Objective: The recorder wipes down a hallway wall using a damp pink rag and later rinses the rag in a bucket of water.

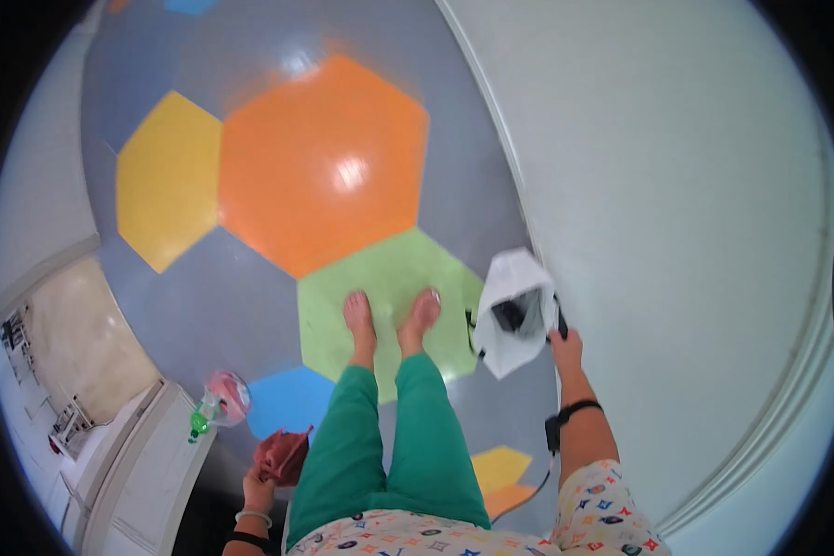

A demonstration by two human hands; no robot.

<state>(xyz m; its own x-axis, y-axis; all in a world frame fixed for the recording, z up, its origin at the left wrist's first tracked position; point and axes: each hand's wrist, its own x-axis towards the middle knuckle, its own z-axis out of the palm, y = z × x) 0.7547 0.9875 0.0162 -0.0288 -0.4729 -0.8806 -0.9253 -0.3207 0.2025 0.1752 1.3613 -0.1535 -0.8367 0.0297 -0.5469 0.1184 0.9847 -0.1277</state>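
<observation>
In my left hand (258, 491), low on the left, is a crumpled reddish cloth item (283, 455), bunched beside my left thigh. My right hand (566, 347) grips a black handle of a white bag (507, 347), out to the right by the wall. The bag hangs with its mouth facing up. Inside it lies something dark that I cannot identify, along with a grey lining or item. A second black handle loops loosely on the bag's left side. My bare feet (393, 313) stand on a green hexagon of the floor.
A pale wall (653, 208) with a white skirting runs close along my right. Grey flooring (250, 306) carries coloured hexagons. To the left, a clear bag with pink contents (228, 397) and a green-topped bottle (199, 421) sit near a white doorway edge (160, 445).
</observation>
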